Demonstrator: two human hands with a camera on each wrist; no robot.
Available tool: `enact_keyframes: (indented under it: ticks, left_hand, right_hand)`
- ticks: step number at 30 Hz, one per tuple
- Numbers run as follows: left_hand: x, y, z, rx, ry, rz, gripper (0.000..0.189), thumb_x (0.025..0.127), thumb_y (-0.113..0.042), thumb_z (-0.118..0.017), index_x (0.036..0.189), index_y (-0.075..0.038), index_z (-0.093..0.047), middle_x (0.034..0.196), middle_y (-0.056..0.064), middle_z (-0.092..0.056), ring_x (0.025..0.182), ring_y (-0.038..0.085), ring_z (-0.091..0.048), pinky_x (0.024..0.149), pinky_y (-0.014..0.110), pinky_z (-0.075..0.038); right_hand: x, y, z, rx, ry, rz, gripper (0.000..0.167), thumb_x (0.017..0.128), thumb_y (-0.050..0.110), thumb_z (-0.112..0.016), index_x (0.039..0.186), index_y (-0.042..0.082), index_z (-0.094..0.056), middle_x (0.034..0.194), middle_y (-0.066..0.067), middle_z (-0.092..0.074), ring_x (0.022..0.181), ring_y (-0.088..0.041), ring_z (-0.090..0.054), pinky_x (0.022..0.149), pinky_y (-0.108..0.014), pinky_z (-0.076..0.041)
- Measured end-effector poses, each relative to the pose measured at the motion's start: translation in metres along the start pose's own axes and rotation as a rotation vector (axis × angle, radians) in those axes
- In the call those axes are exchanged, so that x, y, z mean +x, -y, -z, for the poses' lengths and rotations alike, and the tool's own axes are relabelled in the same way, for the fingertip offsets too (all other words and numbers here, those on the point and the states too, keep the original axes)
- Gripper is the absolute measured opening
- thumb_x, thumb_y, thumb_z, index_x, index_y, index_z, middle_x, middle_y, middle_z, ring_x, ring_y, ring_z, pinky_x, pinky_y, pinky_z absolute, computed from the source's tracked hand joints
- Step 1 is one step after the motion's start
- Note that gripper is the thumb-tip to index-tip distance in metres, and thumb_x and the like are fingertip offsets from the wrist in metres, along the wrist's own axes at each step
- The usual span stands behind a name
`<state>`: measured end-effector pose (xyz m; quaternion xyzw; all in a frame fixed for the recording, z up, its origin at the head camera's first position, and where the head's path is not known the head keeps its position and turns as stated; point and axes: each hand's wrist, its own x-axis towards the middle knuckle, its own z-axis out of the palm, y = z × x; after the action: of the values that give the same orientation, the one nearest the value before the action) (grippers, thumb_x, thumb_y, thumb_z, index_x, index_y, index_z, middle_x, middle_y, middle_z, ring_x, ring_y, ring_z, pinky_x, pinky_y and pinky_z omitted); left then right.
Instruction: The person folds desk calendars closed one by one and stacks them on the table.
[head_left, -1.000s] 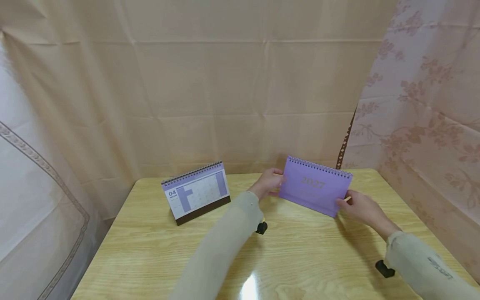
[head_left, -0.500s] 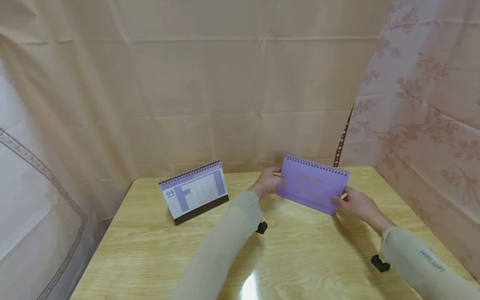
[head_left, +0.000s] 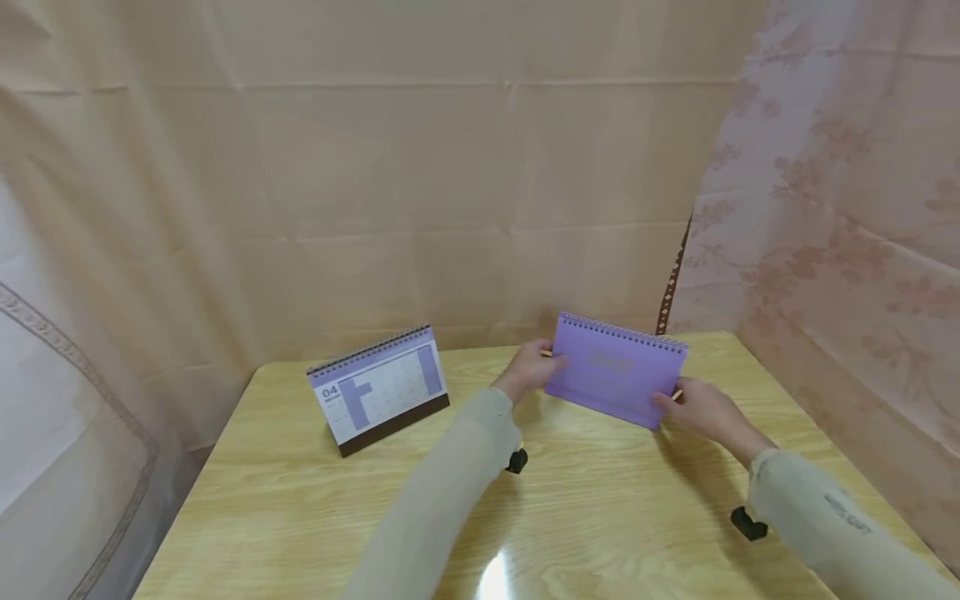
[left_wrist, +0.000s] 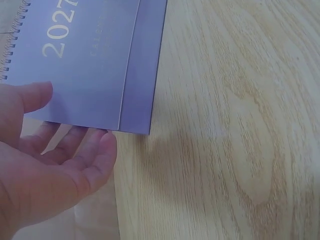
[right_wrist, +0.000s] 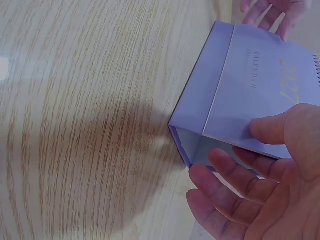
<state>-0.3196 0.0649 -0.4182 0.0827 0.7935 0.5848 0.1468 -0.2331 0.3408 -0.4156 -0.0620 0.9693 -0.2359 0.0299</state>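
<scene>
Both left hand and right hand clamp the purple calendar toward the surface's far right corner in the head view. Left wrist: fingers behind, base contact unclear. Right wrist: thumb in front; best keep ends level.

A light wood-grain table with rounded far corners occupies the near area. A creased beige curtain spans the far side. A pale pink floral curtain covers the right side; a dark diamond-patterned strip runs along its far edge. White fabric with a decorative band hangs left. A bright reflection marks the table's near portion.
</scene>
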Motion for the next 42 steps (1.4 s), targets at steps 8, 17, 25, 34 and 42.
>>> enact_keyframes:
  ticks: [8,17,25,34,42]
  left_hand:
    - [0.000,0.000,0.000,0.077,-0.035,0.019,0.046,0.098,-0.019,-0.067,0.138,-0.002,-0.054,0.119,0.014,-0.065,0.109,0.028,-0.064,0.093,0.042,-0.052]
    - [0.003,0.003,-0.002,0.190,-0.054,-0.004,0.039,0.098,-0.018,-0.067,0.132,-0.001,-0.058,0.120,0.013,-0.066,0.111,0.027,-0.063,0.094,0.040,-0.051]
    - [0.007,0.009,0.000,0.252,-0.035,-0.022,0.040,0.097,-0.019,-0.066,0.132,-0.003,-0.057,0.119,0.011,-0.066,0.108,0.023,-0.063,0.090,0.036,-0.053]
    - [0.003,0.005,0.000,0.247,-0.045,-0.010,0.036,0.098,-0.017,-0.064,0.129,0.000,-0.058,0.116,0.013,-0.068,0.107,0.023,-0.063,0.092,0.038,-0.052]
    - [-0.006,0.001,-0.007,0.706,-0.065,-0.055,0.045,0.101,-0.022,-0.055,0.142,-0.005,-0.052,0.126,0.009,-0.069,0.107,0.024,-0.067,0.087,0.037,-0.053]
  right_hand:
    - [-0.001,0.003,0.001,-0.011,0.004,-0.005,0.043,0.102,0.028,-0.060,0.114,-0.013,-0.061,0.091,-0.019,-0.070,0.075,-0.026,-0.065,0.060,-0.040,-0.052]
    - [0.000,0.004,0.002,-0.026,0.002,-0.005,0.040,0.102,0.027,-0.061,0.110,-0.012,-0.063,0.090,-0.019,-0.070,0.075,-0.028,-0.066,0.060,-0.041,-0.051]
    - [0.002,0.002,-0.001,-0.012,0.019,-0.012,0.042,0.103,0.026,-0.060,0.115,-0.013,-0.060,0.091,-0.020,-0.070,0.075,-0.027,-0.066,0.059,-0.039,-0.051]
    - [0.003,0.003,-0.001,-0.025,0.061,-0.047,0.042,0.104,0.024,-0.057,0.119,-0.016,-0.058,0.094,-0.022,-0.069,0.077,-0.028,-0.065,0.062,-0.041,-0.052]
    - [0.001,0.005,0.002,-0.025,0.086,-0.059,0.039,0.104,0.023,-0.056,0.116,-0.015,-0.058,0.094,-0.021,-0.069,0.072,-0.025,-0.063,0.058,-0.039,-0.051]
